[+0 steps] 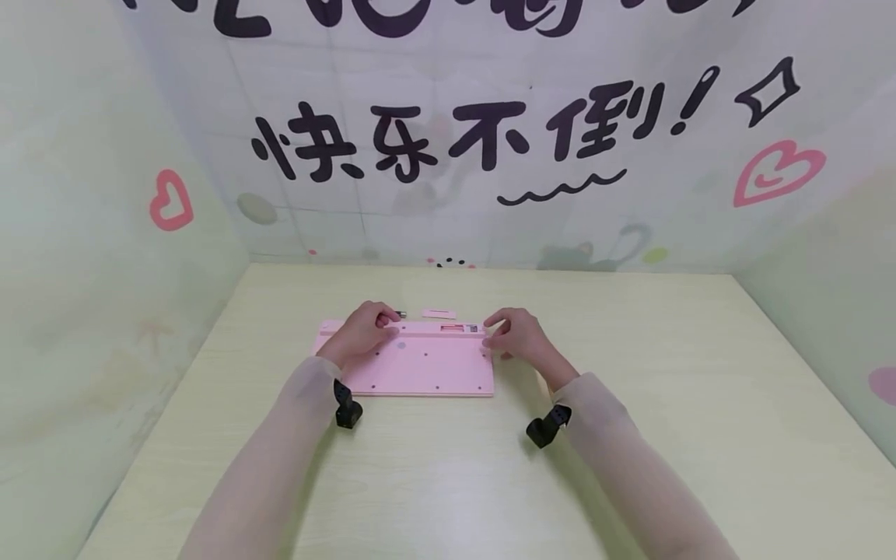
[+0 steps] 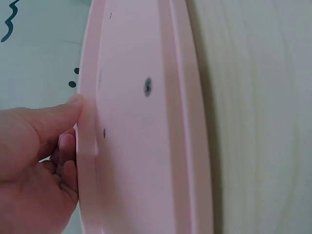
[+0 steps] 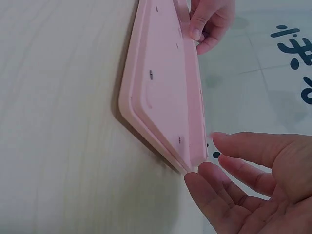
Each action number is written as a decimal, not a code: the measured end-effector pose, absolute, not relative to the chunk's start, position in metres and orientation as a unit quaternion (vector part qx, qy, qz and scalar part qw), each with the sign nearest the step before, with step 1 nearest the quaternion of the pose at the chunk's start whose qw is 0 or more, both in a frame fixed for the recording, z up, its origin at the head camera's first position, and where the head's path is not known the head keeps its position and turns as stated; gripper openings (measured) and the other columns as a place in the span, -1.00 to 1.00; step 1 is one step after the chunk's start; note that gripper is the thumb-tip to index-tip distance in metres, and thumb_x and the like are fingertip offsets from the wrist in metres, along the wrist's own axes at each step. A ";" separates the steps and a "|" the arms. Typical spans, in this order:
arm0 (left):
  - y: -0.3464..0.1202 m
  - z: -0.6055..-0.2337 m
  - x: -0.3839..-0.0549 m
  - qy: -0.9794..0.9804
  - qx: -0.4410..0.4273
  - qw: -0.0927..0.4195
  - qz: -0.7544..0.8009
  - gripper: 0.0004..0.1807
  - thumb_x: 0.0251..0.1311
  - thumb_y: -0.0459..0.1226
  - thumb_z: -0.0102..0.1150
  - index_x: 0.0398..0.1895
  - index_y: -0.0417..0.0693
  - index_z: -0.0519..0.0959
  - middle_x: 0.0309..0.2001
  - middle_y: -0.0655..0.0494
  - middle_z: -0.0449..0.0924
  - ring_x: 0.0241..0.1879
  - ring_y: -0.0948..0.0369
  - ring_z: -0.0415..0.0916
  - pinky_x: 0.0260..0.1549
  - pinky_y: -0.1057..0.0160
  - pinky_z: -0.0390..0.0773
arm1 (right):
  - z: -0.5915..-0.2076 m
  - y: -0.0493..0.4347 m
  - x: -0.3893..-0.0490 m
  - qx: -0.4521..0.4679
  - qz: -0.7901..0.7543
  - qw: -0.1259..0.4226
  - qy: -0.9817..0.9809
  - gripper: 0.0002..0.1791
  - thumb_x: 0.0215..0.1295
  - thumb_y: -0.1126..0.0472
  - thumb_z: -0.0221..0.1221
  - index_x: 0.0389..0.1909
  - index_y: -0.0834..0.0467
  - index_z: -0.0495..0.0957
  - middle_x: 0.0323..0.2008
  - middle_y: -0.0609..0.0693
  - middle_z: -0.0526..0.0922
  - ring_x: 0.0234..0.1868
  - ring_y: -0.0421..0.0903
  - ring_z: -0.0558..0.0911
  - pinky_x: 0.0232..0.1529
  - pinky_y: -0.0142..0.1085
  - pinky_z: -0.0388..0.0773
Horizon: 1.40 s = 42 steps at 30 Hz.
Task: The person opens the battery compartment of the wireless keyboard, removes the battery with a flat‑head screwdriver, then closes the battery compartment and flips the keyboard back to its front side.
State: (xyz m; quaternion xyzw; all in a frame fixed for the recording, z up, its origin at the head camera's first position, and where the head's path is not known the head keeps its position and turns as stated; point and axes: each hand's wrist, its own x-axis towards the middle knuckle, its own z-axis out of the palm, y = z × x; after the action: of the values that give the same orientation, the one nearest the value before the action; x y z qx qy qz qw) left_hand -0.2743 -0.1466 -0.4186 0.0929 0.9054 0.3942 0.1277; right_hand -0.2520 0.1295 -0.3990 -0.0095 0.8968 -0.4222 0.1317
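A pink keyboard (image 1: 420,369) lies with its underside up on the table, showing several dark screws or feet. Along its far ridge a small battery compartment (image 1: 452,328) is uncovered. My left hand (image 1: 365,330) grips that ridge left of the middle; in the left wrist view its thumb (image 2: 73,105) lies on the edge, with the other fingers curled against the side. My right hand (image 1: 519,338) is at the far right corner. The right wrist view shows its loosely bent fingers (image 3: 195,185) right at the corner, thumb and fingers spread apart.
Just behind the keyboard lies a small pink cover (image 1: 439,314). A small dark and silver cylinder (image 1: 401,314), like a battery, is beside the left fingertips. The pale wooden table (image 1: 448,482) meets a printed backdrop (image 1: 448,225) at the back and side walls.
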 end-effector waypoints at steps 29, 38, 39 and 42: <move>-0.146 -0.414 -0.271 0.907 0.094 0.128 0.391 -0.76 0.22 -0.37 0.08 -0.04 -0.21 0.49 -0.17 -0.05 0.31 -0.19 0.09 0.24 -0.18 0.21 0.28 | -0.381 0.103 -0.319 -0.089 -0.381 0.177 0.903 -0.69 0.11 0.31 0.25 -0.09 0.27 0.53 -0.32 0.14 0.59 -0.33 0.03 0.60 -0.29 -0.20 0.56; -0.147 -0.412 -0.272 0.906 0.097 0.128 0.391 -0.76 0.22 -0.38 0.08 -0.04 -0.22 0.49 -0.15 -0.06 0.31 -0.18 0.08 0.24 -0.14 0.18 0.29 | -0.383 0.096 -0.326 -0.145 -0.383 0.195 0.891 -0.68 0.14 0.35 0.21 -0.06 0.34 0.52 -0.21 0.19 0.62 -0.17 0.10 0.58 -0.20 -0.13 0.49; -0.147 -0.412 -0.272 0.907 0.097 0.128 0.390 -0.75 0.22 -0.37 0.08 -0.04 -0.22 0.49 -0.16 -0.06 0.31 -0.18 0.08 0.24 -0.15 0.19 0.29 | -0.385 0.096 -0.327 -0.146 -0.385 0.195 0.890 -0.69 0.14 0.36 0.22 -0.07 0.34 0.53 -0.20 0.19 0.61 -0.17 0.09 0.58 -0.19 -0.13 0.49; -0.147 -0.413 -0.273 0.906 0.097 0.130 0.391 -0.75 0.22 -0.37 0.08 -0.04 -0.22 0.48 -0.18 -0.06 0.30 -0.20 0.08 0.23 -0.18 0.19 0.28 | -0.389 0.096 -0.329 -0.148 -0.385 0.197 0.889 -0.71 0.11 0.37 0.23 -0.11 0.34 0.56 -0.13 0.18 0.59 -0.15 0.04 0.59 -0.13 -0.16 0.48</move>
State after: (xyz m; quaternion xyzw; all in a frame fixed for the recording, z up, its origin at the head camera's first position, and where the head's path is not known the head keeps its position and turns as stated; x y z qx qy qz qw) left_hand -0.2731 -0.1467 -0.4127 0.0975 0.9060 0.3909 0.1298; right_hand -0.3287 0.0961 -0.3893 -0.1475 0.8892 -0.3854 0.1975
